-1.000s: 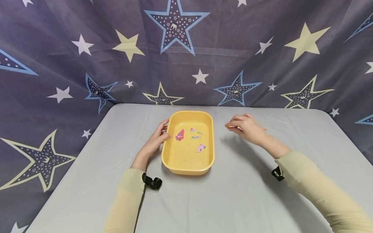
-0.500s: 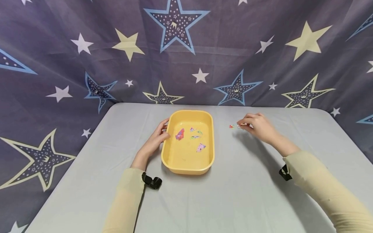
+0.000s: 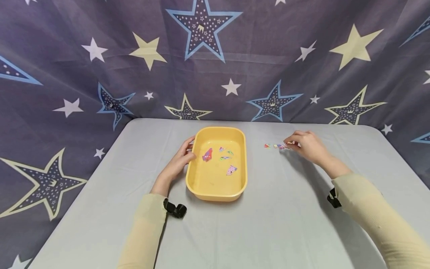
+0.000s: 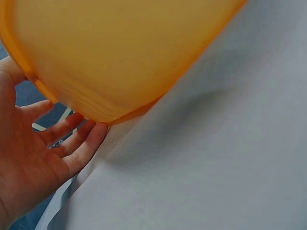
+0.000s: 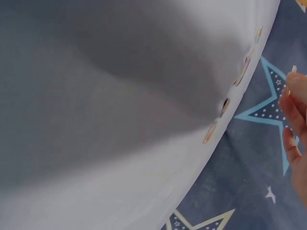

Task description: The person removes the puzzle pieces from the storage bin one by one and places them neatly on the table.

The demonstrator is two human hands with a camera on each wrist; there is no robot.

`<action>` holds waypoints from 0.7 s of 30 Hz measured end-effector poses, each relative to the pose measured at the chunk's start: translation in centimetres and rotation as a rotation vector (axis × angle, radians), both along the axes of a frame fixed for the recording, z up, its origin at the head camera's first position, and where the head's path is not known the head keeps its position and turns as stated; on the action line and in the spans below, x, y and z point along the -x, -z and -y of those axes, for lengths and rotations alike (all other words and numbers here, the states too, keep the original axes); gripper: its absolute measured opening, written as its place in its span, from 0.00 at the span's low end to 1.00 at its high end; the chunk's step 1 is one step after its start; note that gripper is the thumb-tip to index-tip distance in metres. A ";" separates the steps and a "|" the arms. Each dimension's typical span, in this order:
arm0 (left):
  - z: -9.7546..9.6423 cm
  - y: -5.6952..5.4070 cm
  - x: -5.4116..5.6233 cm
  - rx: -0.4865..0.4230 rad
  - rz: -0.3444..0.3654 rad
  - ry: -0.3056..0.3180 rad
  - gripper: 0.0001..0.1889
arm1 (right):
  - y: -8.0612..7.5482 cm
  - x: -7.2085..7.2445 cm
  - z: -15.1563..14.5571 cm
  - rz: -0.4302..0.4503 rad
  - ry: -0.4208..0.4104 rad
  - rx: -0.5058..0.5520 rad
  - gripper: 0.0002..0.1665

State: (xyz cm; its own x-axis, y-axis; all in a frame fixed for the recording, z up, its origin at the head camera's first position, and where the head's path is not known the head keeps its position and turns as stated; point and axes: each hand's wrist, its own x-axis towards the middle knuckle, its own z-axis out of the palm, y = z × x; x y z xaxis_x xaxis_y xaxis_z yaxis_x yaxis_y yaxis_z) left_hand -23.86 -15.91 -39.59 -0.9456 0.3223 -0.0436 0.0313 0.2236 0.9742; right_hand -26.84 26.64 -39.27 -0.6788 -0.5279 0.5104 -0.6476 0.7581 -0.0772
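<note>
Right hand with a small piece, yellow tray at its 9 o'clock

The right hand (image 3: 308, 147) pinched a small piece (image 5: 293, 69) between thumb and finger, clear of the pale bench (image 3: 268, 216). Which way that piece's long axis ran was too small to tell. Just beside the fingertips, towards 9 o'clock, lay a row of coloured pieces (image 3: 276, 146) on the bench, strung out along the 9-to-3 line. Its near end reached almost under the fingers.

Further along that same direction — at 8 to 9 o'clock from the right hand, past the row — sat the yellow tray (image 3: 215, 185), its long axis on the 12-to-6 line, so the row pointed roughly at its long 3 o'clock side. The right hand was the nearer one to the row; the left hand (image 3: 177, 163) was at the tray, lying relaxed against its 9 o'clock wall, thumb by the rim and fingers spread along the outside. Inside the tray lay a red-purple piece (image 3: 207, 155) towards 10 o'clock, a pink piece (image 3: 231, 170) towards 4, and three slivers (image 3: 226, 158) towards 1 — all apart from each other
</note>
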 end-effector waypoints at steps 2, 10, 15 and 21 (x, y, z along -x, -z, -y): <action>0.1 0.4 0.3 -0.006 -0.002 0.003 0.39 | 0.2 0.1 -0.3 0.001 0.005 0.002 0.10; 0.6 2.7 1.7 0.002 -0.016 -0.020 0.38 | 0.6 0.3 -1.8 0.054 0.059 0.023 0.10; 0.6 2.8 1.7 0.004 -0.031 -0.024 0.38 | 0.8 0.4 -2.8 0.086 0.113 0.020 0.08; 0.5 2.7 1.7 0.013 -0.018 -0.029 0.38 | 0.8 0.4 -4.1 0.119 0.154 0.003 0.07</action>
State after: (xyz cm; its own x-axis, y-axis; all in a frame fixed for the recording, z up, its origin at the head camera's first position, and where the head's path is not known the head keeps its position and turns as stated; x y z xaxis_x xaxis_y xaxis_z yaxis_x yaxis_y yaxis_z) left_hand -25.56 -16.45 -42.30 -0.9552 0.2942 -0.0306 0.0419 0.2370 0.9706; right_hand -27.19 30.71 -40.11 -0.8071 -0.4115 0.4234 -0.5101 0.8471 -0.1489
